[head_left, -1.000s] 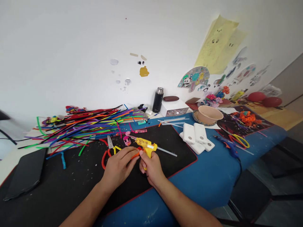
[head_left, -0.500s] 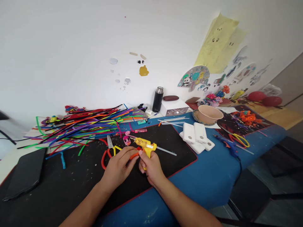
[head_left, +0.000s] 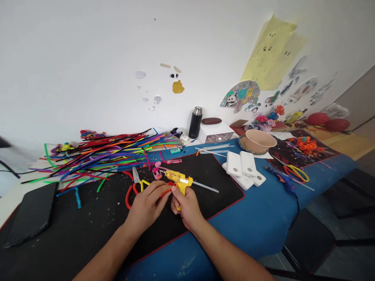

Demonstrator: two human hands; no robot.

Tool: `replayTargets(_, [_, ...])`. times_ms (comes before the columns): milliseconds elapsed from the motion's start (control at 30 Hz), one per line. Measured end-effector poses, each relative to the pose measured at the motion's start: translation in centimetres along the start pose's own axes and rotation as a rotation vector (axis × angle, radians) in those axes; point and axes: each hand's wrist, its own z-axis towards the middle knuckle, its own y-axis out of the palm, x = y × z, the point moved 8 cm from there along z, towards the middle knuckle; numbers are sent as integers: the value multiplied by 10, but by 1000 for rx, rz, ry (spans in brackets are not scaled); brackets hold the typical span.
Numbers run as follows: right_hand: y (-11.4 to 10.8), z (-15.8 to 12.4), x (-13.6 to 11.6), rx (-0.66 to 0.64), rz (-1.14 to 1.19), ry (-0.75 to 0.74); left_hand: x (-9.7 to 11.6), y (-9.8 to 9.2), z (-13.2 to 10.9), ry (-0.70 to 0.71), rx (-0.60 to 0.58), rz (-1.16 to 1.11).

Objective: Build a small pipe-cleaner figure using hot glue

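My right hand [head_left: 187, 205] is closed around the grip of a yellow glue gun [head_left: 176, 176], whose nozzle points left; a clear glue stick [head_left: 206, 187] sticks out of its back. My left hand [head_left: 148, 205] pinches an orange pipe cleaner [head_left: 165, 192], its fingers hiding most of it. A bit of red shows between the hands, just below the gun. Close to my left hand lie scissors with red and yellow handles [head_left: 129, 197], blades spread. Past the nozzle sits a small pink figure [head_left: 157, 173].
Many coloured pipe cleaners [head_left: 108, 154] are piled at the back left. A black case [head_left: 31, 214] lies far left. White boxes [head_left: 234, 164], a blue glue gun [head_left: 283, 180], a bowl [head_left: 259, 142] and a black flask [head_left: 195, 124] stand to the right and back.
My left fingers have shifted slightly, and less of the orange pipe cleaner shows. My right hand stays on the glue gun, nearly still.
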Motion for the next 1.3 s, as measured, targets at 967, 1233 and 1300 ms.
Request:
replayTargets(967, [0,2,-2,37,14,54,-11,0,1,-103,27,-57])
replayTargets(1233, [4,11,-4,32,-8,95,-10,1,-1,-7,-13,85])
replayTargets(1300, [6,14,-7,8,-23,86,-12,0,-1,-19,-8,120])
